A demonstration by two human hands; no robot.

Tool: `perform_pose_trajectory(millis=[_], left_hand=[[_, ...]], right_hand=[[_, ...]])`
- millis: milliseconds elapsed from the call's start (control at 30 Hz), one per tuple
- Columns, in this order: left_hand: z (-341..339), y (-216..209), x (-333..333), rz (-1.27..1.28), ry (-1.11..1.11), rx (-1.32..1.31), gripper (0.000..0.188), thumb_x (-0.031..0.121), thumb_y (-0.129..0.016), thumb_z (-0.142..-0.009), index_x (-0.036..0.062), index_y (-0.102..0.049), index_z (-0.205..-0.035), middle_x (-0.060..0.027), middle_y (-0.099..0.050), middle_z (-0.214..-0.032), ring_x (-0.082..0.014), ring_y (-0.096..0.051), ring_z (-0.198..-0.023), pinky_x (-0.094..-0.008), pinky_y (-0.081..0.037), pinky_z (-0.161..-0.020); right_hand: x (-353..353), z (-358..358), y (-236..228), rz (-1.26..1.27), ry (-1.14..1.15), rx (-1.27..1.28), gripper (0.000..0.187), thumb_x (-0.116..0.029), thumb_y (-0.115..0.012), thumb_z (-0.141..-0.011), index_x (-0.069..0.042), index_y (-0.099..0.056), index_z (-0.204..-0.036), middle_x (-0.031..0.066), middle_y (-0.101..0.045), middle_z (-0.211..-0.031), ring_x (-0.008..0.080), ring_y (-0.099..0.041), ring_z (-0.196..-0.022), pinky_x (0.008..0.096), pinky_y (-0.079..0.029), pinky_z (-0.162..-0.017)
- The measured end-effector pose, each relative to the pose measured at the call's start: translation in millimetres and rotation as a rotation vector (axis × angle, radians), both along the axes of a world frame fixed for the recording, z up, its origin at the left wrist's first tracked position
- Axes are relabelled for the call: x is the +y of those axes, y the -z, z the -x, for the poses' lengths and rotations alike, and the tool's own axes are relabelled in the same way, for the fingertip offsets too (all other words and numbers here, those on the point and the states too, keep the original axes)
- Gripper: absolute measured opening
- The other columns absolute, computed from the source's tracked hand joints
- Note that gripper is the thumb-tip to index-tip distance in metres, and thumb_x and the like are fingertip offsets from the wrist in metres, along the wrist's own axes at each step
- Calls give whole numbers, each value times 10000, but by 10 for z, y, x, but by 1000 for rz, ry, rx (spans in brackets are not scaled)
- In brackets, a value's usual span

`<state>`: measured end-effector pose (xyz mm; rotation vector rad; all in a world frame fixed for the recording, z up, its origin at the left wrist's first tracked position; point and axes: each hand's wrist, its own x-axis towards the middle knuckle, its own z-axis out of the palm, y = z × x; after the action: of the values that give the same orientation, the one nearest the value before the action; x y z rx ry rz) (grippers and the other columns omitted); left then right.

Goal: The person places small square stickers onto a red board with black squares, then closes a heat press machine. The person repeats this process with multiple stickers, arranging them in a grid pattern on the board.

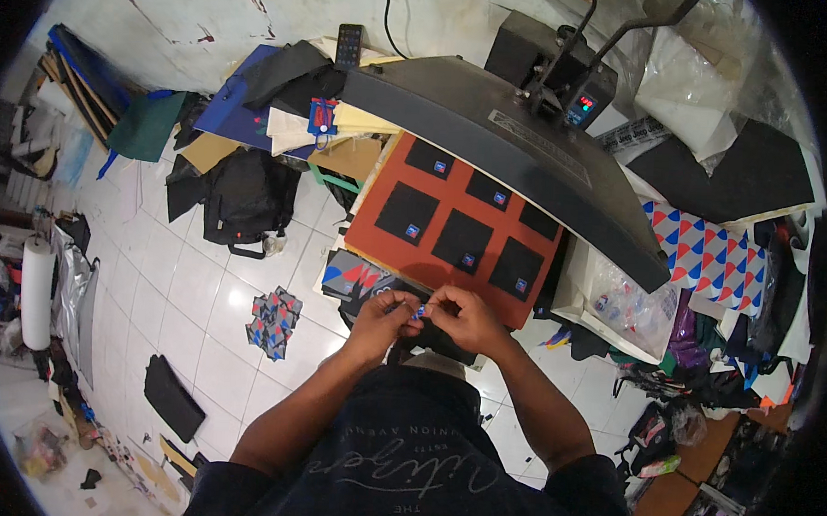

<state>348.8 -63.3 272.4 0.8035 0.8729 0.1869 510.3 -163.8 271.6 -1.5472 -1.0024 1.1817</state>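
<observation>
My left hand [383, 323] and my right hand [464, 317] meet in front of my body, fingertips pinched together on a small blue printed label [419, 312]. Just beyond them lies the red-orange pad [369, 221] of a heat press. Several black fabric squares [406, 212] are laid on it in rows, most with a little blue-and-red label [413, 230] near the lower right corner. The dark upper plate [492, 142] of the press is raised and swung over the far right, covering part of the far row.
A control box with a lit display [583, 107] sits on the press. Patterned grey, red and blue pieces [273, 323] lie on the tiled floor to the left, near a black bag [248, 200]. A white box with clear plastic [619, 299] stands right of the pad.
</observation>
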Motion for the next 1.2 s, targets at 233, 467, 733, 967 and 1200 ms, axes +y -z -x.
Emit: perform_pose_trajectory(millis=[233,467,733,967,1200], left_hand=[[178,149,23,108,-113,16,163,187,-623,-901,52,-593,-989,-39,-602,-879,-140,-620,-764,-258,-517,-696],[413,220,49,130,-133,58,147,161,-599,-901,56,-580,-1001,-43,-593,-912,-163,-609,-790,-280,-503,-721],[415,113,98,108,-135,128,137,155,-592,-904,47,-567,-983,-41,-587,-867,-160,-600,-776,-279,-497,-700],[486,230,99,118,-76,122,197,184,-614,-897,52,-567,-1036,-39,-589,-940,-175,-598,-802,-292,-490,-735],[477,220,62,115,-77,167,203,188,-620,-893,47,-571,-1031,-32,-571,-912,-174,-576,-788,-296,-477,-734]], right_hand=[[-61,-843,135,159,245,-247,168,-208,-651,-871,-45,-653,-911,22,-650,-853,109,-595,-796,276,-474,-735],[-508,-2358,1022,-50,530,-864,264,-237,-686,-849,-29,-652,-1008,77,-655,-944,207,-600,-890,335,-472,-812],[-552,-2571,1556,-83,465,-1202,325,-271,-665,-857,-37,-632,-1080,129,-642,-1031,280,-590,-982,376,-451,-885],[-537,-2425,1423,-42,522,-1094,333,-267,-640,-866,-38,-623,-1107,177,-622,-1113,347,-567,-1060,431,-422,-935],[-494,-2277,1258,49,551,-1073,307,-247,-616,-878,-42,-625,-1107,179,-621,-1116,359,-566,-1056,441,-423,-929]])
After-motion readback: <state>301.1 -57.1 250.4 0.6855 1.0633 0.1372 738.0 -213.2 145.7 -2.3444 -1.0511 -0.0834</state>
